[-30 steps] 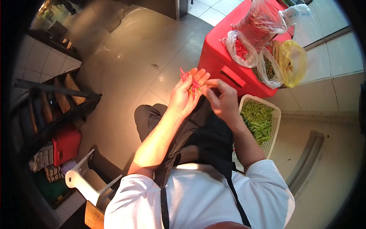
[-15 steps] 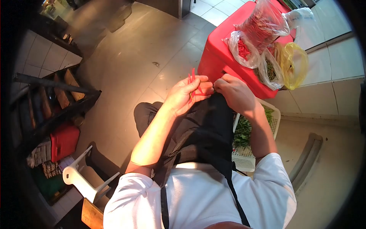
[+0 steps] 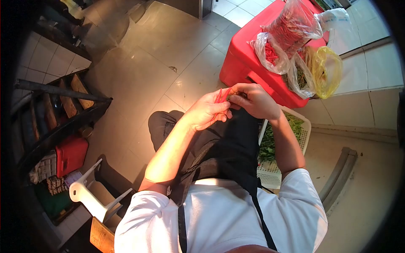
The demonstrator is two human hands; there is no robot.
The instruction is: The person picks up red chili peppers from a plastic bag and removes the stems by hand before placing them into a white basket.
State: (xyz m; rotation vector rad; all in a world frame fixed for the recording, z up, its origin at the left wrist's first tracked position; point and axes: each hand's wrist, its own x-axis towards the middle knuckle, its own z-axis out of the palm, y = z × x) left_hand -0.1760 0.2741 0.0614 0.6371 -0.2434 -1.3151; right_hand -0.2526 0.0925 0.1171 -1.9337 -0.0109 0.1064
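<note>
Thin red chilies (image 3: pixel 220 96) stick up from my left hand (image 3: pixel 206 110), whose fingers are curled around them above my dark apron. My right hand (image 3: pixel 256 101) meets it from the right, thumb and fingers pinched at the chilies' ends; what exactly the fingertips grip is too small to tell. Beyond my hands, on a red cooler box (image 3: pixel 236 63), lie a clear bag of red chilies (image 3: pixel 270 52), a larger clear bag (image 3: pixel 291 31) and a yellow bag (image 3: pixel 327 71).
A white perforated basket (image 3: pixel 270 177) of green leaves (image 3: pixel 268 147) stands beside my right leg. On the left are a dark rack with wooden slats (image 3: pixel 80 89), a red container (image 3: pixel 71 155) and a white plastic chair (image 3: pixel 90 198). A grey pipe (image 3: pixel 339 175) lies at the right.
My right hand has moved left against my left hand, and its fingers now reach the chilies. My left hand has turned and its fingers have curled in more.
</note>
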